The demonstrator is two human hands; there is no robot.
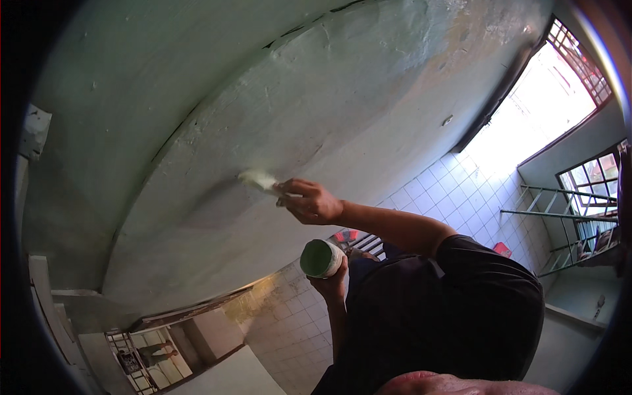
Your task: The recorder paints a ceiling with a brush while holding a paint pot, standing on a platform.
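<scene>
My right hand (pixel 309 201) is closed around a paintbrush (pixel 260 180) with pale, motion-blurred bristles. The brush is at the large grey-green wall (pixel 329 125); the blur hides whether its tip touches. Below it, my left hand (pixel 332 283) grips a whitish paint container (pixel 337 255) from the side and underneath. Its mouth is tilted toward me and shows a green inside; how much paint it holds I cannot tell. Patchy, stained plaster covers the wall's upper right part.
Dark metal rungs (pixel 373 246) show beside my body, above a white tiled floor (pixel 438 187). A green metal scaffold (pixel 559 214) stands at right, with a red object (pixel 502 249) on the floor nearby. A bright doorway (pixel 540 99) lies at upper right.
</scene>
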